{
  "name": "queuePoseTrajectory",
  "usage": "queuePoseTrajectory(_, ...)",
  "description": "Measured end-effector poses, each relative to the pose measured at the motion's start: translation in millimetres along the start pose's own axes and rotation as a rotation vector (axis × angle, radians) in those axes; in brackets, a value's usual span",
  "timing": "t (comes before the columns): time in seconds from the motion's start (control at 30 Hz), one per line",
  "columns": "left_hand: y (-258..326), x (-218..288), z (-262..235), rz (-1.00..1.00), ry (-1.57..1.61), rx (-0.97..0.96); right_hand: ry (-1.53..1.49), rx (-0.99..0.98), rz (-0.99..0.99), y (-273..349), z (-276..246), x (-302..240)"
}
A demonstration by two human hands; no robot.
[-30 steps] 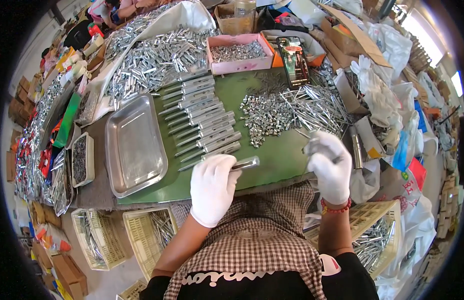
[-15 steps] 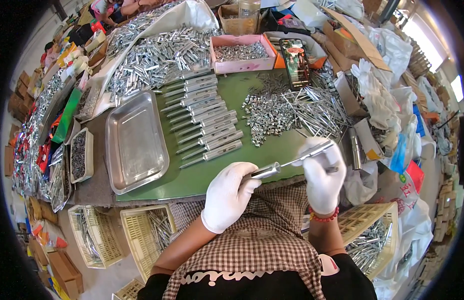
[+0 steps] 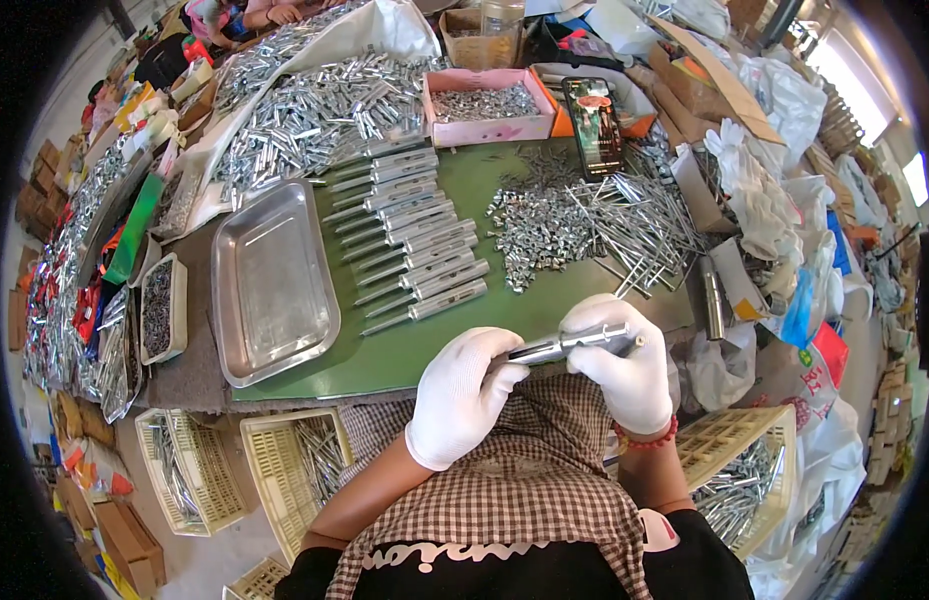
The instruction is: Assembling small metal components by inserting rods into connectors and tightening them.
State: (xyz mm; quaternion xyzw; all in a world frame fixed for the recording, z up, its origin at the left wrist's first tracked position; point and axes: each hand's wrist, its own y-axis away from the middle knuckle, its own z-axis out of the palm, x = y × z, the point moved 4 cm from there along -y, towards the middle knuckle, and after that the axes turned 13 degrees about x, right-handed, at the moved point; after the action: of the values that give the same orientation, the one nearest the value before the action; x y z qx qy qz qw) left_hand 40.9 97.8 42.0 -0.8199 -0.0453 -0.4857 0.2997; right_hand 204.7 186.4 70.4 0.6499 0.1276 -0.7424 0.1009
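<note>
Both my hands wear white gloves and grip one silver metal tube (image 3: 569,344) held level above my lap, just in front of the green table mat (image 3: 384,350). My left hand (image 3: 462,393) closes on the tube's left end. My right hand (image 3: 624,365) wraps its right end, from which a thin rod tip sticks out. On the mat beyond lies a row of several finished tubes with rods (image 3: 414,255), and to their right a heap of small metal fittings (image 3: 544,230) and thin rods (image 3: 639,225).
An empty steel tray (image 3: 269,280) lies at the mat's left. A pink box of small parts (image 3: 484,105) and a phone (image 3: 596,125) sit at the back. Loose tubes pile up at back left (image 3: 314,110). Yellow baskets (image 3: 284,470) stand beside my knees.
My hands drew back from the table edge toward my lap. The rod that stuck far out of the tube's right end has gone almost fully inside.
</note>
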Motion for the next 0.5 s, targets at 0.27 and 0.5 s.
queuePoseTrajectory(0.27, 13, -10, 12, -0.177, 0.417, 0.036, -0.096, -0.203, 0.158, 4, 12, -20)
queuePoseTrajectory(0.5, 12, -9, 14, -0.132, 0.568, -0.027, 0.504, -0.144, -0.511, 8, 19, -50)
